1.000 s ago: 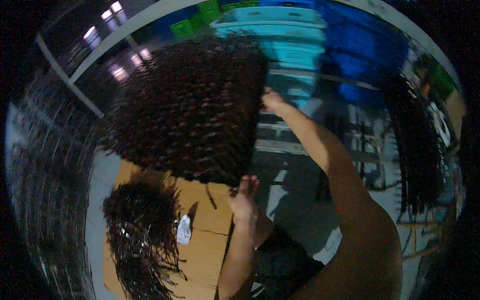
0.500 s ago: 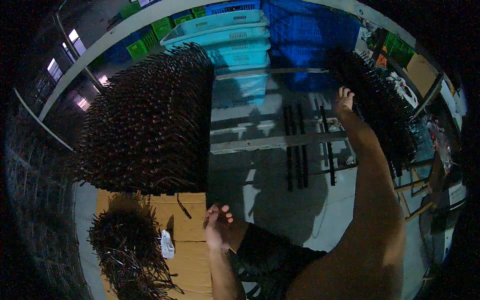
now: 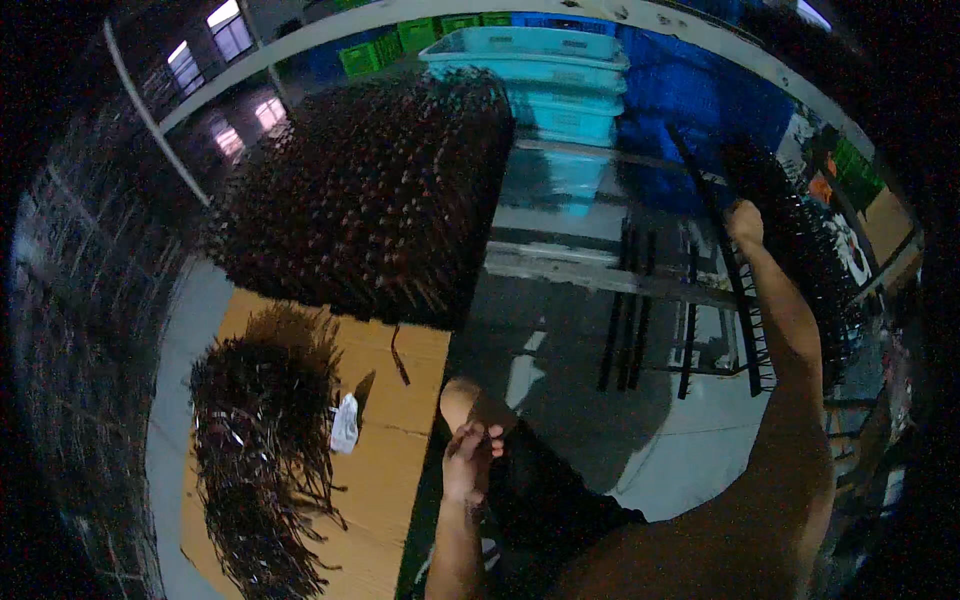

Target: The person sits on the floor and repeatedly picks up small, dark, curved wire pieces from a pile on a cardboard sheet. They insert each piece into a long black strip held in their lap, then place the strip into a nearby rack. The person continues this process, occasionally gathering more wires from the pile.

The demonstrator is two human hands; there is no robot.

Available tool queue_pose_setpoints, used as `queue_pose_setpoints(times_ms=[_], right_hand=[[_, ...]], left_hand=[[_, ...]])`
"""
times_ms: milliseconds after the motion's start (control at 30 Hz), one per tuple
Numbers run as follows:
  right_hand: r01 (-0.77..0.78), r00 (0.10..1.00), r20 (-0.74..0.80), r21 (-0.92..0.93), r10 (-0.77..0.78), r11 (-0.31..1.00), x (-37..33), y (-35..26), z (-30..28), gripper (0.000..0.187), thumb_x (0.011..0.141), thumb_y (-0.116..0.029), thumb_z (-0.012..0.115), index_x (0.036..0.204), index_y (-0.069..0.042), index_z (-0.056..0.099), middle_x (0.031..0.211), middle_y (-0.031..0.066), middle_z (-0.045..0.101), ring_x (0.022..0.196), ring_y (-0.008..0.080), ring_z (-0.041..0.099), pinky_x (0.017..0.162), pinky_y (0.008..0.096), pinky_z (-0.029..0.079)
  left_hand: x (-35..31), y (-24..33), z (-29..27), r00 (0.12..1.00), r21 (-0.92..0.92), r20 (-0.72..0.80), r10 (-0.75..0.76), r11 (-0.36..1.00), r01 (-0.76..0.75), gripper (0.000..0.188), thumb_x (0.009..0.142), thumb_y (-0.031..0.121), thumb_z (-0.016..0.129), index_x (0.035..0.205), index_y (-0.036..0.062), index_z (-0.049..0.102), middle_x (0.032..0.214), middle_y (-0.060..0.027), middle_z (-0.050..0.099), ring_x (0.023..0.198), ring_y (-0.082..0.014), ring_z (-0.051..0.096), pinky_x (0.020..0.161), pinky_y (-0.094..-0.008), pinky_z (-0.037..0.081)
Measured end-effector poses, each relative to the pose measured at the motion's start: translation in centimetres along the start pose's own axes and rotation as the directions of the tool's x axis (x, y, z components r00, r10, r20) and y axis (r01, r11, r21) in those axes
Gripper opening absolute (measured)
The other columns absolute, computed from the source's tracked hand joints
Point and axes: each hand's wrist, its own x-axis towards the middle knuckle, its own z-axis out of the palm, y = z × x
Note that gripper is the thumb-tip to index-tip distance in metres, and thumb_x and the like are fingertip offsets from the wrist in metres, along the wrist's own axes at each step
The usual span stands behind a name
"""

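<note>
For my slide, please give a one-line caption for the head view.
Right hand grips a dark spiked rack; left hand hangs empty above a cardboard sheet.

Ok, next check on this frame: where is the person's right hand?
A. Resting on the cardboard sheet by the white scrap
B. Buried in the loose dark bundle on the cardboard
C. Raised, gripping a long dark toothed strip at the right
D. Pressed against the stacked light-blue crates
C: the right hand is stretched up and closed around the long dark toothed strip, while the left hand hangs low and empty.
</note>
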Motion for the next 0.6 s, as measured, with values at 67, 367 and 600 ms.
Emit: queue_pose_setpoints(times_ms=[67,367,600], right_hand=[[0.343,0.936,-0.095,0.027,-0.339,0.939,-2.6,-1.0,-2.9,0.023,0.089,-0.024,0.058,0.095,-0.003,0.063,0.094,0.0134,0.065,0.080,0.0277,0.063,0.069,0.0373,0.050],[0.352,0.766,-0.069,0.877,-0.639,0.328,-25.6,-8.1,-15.4,0.027,0.091,-0.028,0.057,0.099,-0.003,0.059,0.078,0.0027,0.056,0.061,0.0115,0.050,0.052,0.0299,0.042],[0.112,0.710,0.255,0.879,-0.656,0.463,-27.8,-15.7,-16.4,0.019,0.090,-0.025,0.059,0.091,-0.006,0.062,0.078,-0.0010,0.054,0.071,0.0097,0.050,0.062,0.0276,0.043]], left_hand=[[-0.4,0.8,0.8,0.999,0.062,0.035,0.019,0.998,-0.021,0.022,0.089,0.017,0.061,0.102,-0.0004,0.059,0.092,-0.0113,0.066,0.078,-0.0180,0.060,0.071,-0.0287,0.049],[-7.3,0.3,-6.0,0.955,-0.060,0.077,0.288,0.957,-0.284,0.034,0.097,0.027,0.048,0.071,0.0047,0.048,0.096,-0.0138,0.062,0.082,-0.0219,0.057,0.075,-0.0339,0.048],[-10.7,0.5,-0.4,0.935,0.514,0.260,0.239,0.786,-0.344,0.074,0.090,0.048,0.053,0.136,-0.0058,0.030,0.136,-0.0218,0.042,0.130,-0.0326,0.037,0.108,-0.0399,0.028]])
